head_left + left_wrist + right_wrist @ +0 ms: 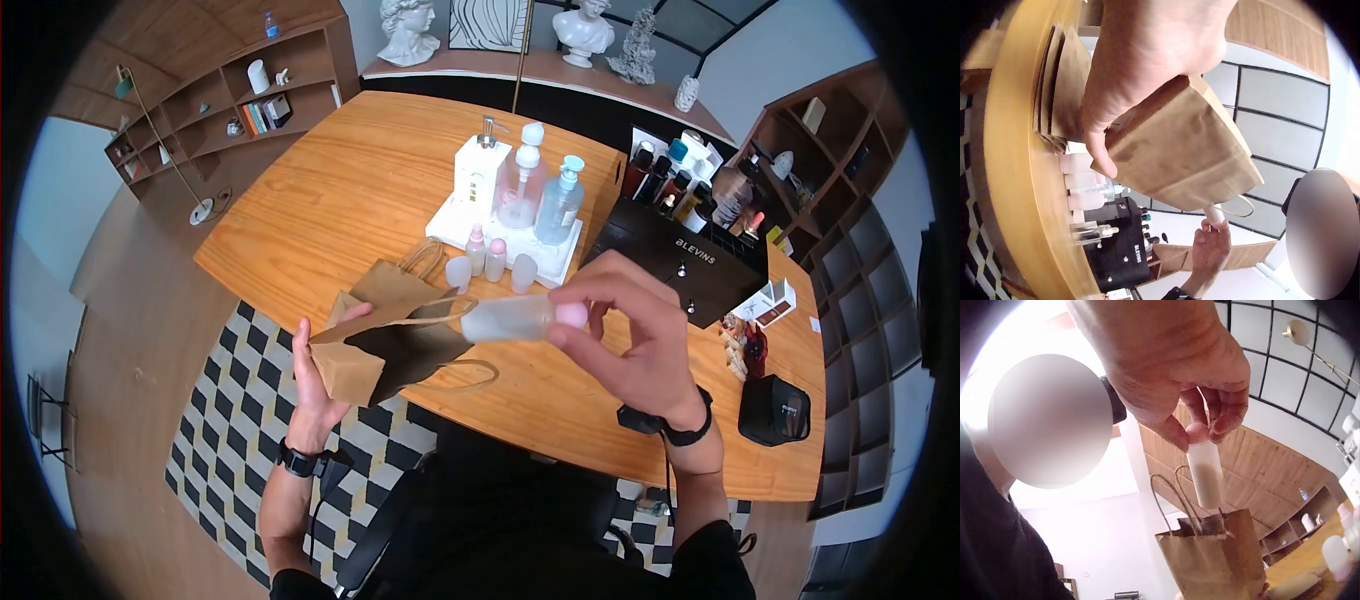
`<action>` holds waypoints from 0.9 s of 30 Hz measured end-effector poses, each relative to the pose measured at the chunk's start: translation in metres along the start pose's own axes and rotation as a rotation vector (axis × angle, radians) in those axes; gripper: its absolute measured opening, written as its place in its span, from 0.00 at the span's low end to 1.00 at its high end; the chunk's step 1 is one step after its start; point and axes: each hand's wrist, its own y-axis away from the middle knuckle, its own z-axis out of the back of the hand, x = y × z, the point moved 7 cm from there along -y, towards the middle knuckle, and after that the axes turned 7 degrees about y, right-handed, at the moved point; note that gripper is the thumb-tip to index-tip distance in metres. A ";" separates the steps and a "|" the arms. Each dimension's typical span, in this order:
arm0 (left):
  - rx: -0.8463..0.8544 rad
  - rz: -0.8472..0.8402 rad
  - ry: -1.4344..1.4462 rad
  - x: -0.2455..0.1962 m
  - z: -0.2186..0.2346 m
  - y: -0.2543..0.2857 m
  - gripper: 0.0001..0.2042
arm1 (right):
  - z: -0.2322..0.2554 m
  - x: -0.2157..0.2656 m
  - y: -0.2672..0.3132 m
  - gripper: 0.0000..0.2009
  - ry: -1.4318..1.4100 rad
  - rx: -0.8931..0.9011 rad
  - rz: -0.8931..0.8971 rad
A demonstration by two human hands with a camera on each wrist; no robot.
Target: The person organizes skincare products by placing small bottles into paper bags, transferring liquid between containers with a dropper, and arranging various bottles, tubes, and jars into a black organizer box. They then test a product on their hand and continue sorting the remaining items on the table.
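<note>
A brown paper bag (345, 370) with twisted handles is held tilted by my left hand (316, 402), its mouth turned to the right. The left thumb (1102, 156) lies along the bag's side in the left wrist view. My right hand (645, 345) pinches a frosted bottle (505, 318) by its rounded pink cap (571, 316). The bottle's far end is at the bag's mouth, close to a handle. From the right wrist view, the bottle (1207, 478) hangs over the bag's opening, with its lower tip beside the rim.
More paper bags (392, 284) lie behind the held one. Small pink-capped bottles (496, 260) and frosted cups (523, 273) stand before a white tray (555, 262) of pump bottles. At the right are a black cosmetics box (650, 245) and a black case (775, 410).
</note>
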 end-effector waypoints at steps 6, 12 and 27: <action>0.040 0.051 -0.069 0.019 -0.021 0.000 0.46 | -0.032 0.005 0.001 0.13 -0.116 0.122 0.001; -0.060 0.235 0.012 0.045 -0.030 0.006 0.48 | -0.062 0.000 0.006 0.14 -0.041 0.230 0.177; 0.127 0.246 0.216 0.054 -0.029 -0.002 0.49 | -0.041 -0.003 0.018 0.10 -0.016 0.130 0.268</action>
